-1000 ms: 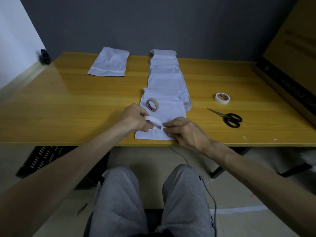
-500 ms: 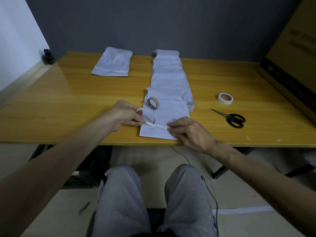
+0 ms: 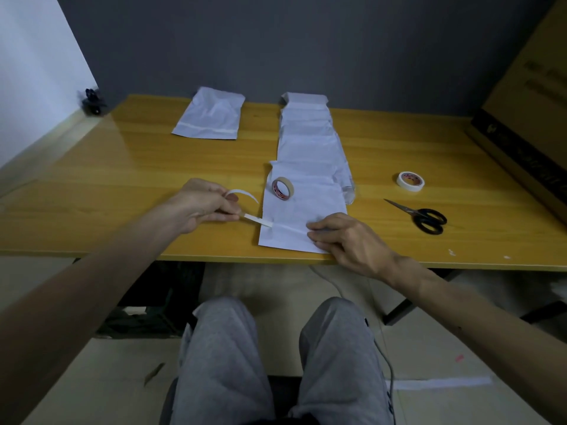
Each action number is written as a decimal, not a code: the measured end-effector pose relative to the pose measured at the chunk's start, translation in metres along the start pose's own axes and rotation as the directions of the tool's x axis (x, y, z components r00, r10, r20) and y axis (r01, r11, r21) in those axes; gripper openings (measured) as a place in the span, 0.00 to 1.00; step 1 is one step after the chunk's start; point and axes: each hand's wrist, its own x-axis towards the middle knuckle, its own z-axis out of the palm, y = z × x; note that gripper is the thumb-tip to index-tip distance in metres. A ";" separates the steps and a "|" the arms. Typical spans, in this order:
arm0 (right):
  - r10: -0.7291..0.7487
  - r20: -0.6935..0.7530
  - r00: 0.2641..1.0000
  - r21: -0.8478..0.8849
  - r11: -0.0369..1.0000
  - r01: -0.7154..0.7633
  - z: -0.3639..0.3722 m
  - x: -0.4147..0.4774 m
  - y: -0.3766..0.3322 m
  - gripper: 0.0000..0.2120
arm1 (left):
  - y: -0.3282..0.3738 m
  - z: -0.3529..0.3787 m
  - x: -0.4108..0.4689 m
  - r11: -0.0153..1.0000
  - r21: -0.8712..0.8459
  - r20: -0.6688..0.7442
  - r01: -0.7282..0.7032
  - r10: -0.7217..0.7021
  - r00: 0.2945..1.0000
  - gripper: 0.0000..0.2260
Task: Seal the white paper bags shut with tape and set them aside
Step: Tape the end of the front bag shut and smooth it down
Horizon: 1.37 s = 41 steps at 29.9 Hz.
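Observation:
A white paper bag [image 3: 310, 204] lies flat at the table's near edge, in front of me. A strip of white tape [image 3: 259, 221] runs from its left side to my left hand [image 3: 196, 208], which pinches the strip just left of the bag; the loose end curls above the fingers. My right hand [image 3: 346, 240] presses its fingertips on the tape at the bag's lower right. A beige tape roll [image 3: 283, 189] stands on edge on the bag. Several more white bags [image 3: 306, 133] overlap in a row behind it. One taped bag [image 3: 210, 115] lies apart at the far left.
A second tape roll [image 3: 410, 181] and black scissors [image 3: 423, 217] lie on the wooden table [image 3: 122, 179] to the right. A large cardboard box [image 3: 527, 96] leans at the right edge. A small black object [image 3: 92, 101] sits at the far left corner.
My left hand has drawn away to the left, pulling the tape out across the bag's lower part. My right hand has stayed pressed on the bag.

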 end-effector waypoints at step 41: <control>0.664 -0.088 0.742 0.627 0.616 -0.477 -0.021 0.116 -0.037 0.04 | 0.030 -0.010 0.010 0.983 0.024 0.115 -0.184 0.180 0.977 0.11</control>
